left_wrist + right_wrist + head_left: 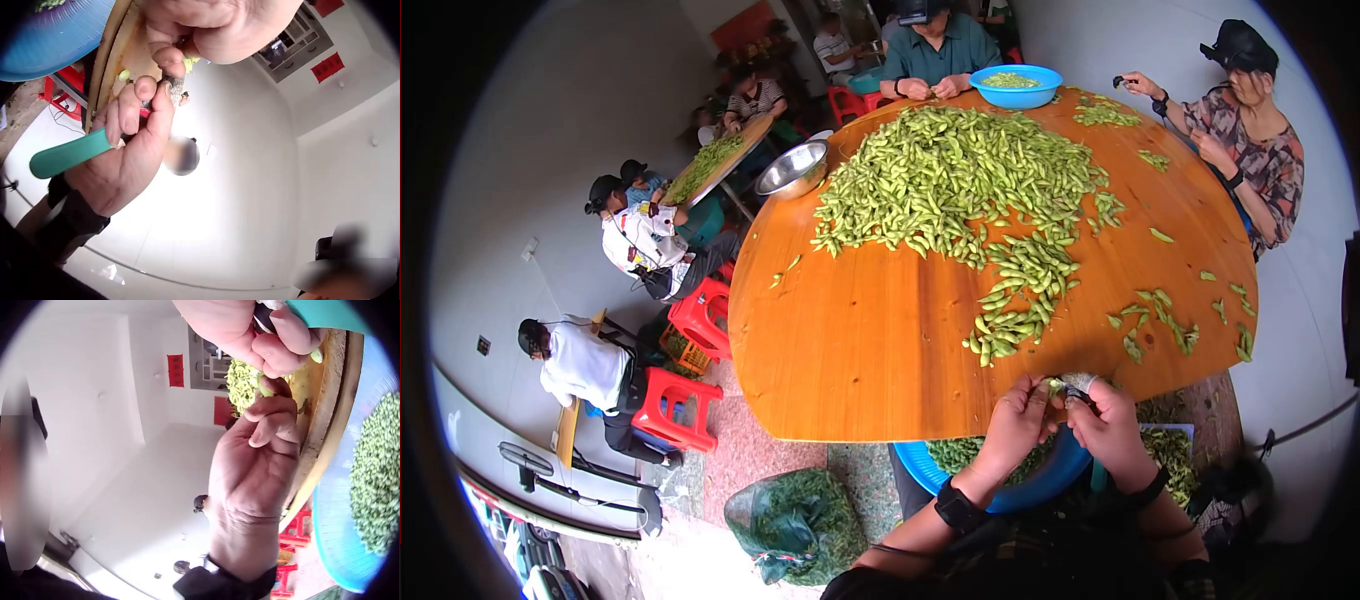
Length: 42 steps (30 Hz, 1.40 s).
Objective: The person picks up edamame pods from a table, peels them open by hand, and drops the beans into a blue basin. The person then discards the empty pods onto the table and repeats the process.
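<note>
At the near table edge, my left hand pinches a green soybean pod between thumb and fingertips. Close against it, my right hand grips a tool with a flat teal handle, which sticks out below the palm. The tool's working end is hidden by the fingers. A grey, textured wrap covers a digit of the right hand. Beneath both hands stands a blue basin with shelled green beans. A line of pods runs from the large pod heap toward the hands.
The round wooden table carries scattered pods at right, a steel bowl at left and a blue bowl at the far side. A green mesh bag lies on the floor near red stools. Several people sit around.
</note>
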Each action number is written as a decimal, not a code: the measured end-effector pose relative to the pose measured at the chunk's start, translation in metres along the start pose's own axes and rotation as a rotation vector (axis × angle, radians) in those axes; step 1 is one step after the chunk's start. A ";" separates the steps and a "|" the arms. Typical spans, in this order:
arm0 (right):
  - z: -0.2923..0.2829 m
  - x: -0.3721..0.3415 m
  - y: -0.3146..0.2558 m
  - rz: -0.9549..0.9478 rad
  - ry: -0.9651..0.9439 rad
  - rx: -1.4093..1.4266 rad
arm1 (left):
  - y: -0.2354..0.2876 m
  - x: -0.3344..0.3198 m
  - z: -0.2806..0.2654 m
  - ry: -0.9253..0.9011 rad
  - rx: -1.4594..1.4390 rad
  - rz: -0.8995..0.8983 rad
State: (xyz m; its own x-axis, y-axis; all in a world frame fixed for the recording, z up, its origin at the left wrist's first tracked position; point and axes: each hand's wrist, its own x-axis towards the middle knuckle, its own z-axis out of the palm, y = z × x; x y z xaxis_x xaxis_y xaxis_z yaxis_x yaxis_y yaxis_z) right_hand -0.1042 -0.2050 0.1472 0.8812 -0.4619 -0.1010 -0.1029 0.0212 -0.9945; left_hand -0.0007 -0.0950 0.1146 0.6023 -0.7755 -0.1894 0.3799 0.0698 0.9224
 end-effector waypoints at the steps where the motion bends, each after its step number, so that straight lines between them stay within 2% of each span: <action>1: 0.005 0.000 -0.001 -0.129 0.019 -0.048 | -0.003 0.001 0.001 0.002 0.000 -0.001; 2: 0.008 -0.001 -0.001 -0.259 0.040 -0.096 | -0.007 0.004 0.000 0.017 -0.055 0.029; 4: 0.012 -0.004 0.004 -0.253 0.065 -0.156 | -0.005 0.005 0.001 0.034 -0.111 0.058; 5: 0.014 -0.003 0.008 -0.247 0.089 -0.219 | -0.003 0.006 0.002 0.089 -0.113 0.012; 6: 0.018 0.003 0.021 -0.427 0.129 -0.228 | -0.002 0.005 0.004 0.138 -0.117 -0.044; 9: 0.016 0.002 0.019 -0.376 0.131 -0.279 | -0.005 0.007 -0.002 0.158 -0.091 -0.052; 11: 0.012 0.007 0.019 -0.330 0.087 -0.228 | -0.010 0.012 -0.013 0.060 -0.255 -0.002; 14: 0.012 0.011 0.009 -0.323 0.101 -0.138 | -0.002 0.007 -0.012 0.014 -0.324 -0.024; 17: 0.011 0.013 0.018 -0.392 0.086 -0.243 | 0.001 0.006 -0.012 -0.002 -0.299 -0.005; 20: 0.014 0.008 0.014 -0.399 0.115 -0.231 | -0.007 0.000 -0.008 0.035 0.084 0.178; 21: 0.014 0.007 0.015 -0.376 0.106 -0.214 | -0.008 -0.002 -0.007 0.038 0.083 0.175; 23: 0.018 0.004 0.010 -0.416 0.125 -0.233 | -0.008 -0.003 -0.005 0.082 0.348 0.339; 25: 0.020 -0.001 0.004 -0.457 0.151 -0.252 | -0.008 -0.004 -0.005 0.080 0.340 0.358; 31: 0.024 -0.003 0.007 -0.331 0.154 -0.247 | -0.011 -0.005 -0.004 0.131 0.256 0.360; 33: 0.020 0.002 0.012 -0.362 0.210 -0.101 | -0.009 -0.009 -0.004 0.146 0.209 0.334; 35: -0.001 0.009 0.010 -0.300 0.242 0.024 | -0.002 -0.018 -0.015 0.139 0.635 0.323; 36: -0.018 0.013 0.005 -0.243 0.286 0.083 | 0.006 -0.027 -0.017 0.114 0.729 0.364; 37: -0.038 0.019 0.010 -0.247 0.363 0.000 | 0.014 -0.034 -0.018 0.116 0.732 0.365; 39: -0.088 0.039 0.037 -0.313 0.490 -0.246 | 0.030 -0.046 -0.017 0.025 1.234 0.561; 41: -0.123 0.041 0.050 -0.204 0.486 -0.276 | 0.036 -0.045 -0.010 0.097 1.271 0.536; 42: -0.121 0.037 0.038 -0.100 0.498 -0.165 | 0.039 -0.035 -0.010 0.145 1.332 0.633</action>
State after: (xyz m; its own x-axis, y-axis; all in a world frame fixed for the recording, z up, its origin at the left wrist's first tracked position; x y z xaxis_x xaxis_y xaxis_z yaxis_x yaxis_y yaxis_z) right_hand -0.1317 -0.3288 0.1093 0.5685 -0.8205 0.0602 -0.1358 -0.1658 -0.9768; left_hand -0.0001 -0.0591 0.1541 0.5119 -0.7627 0.3952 -0.8262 -0.3111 0.4698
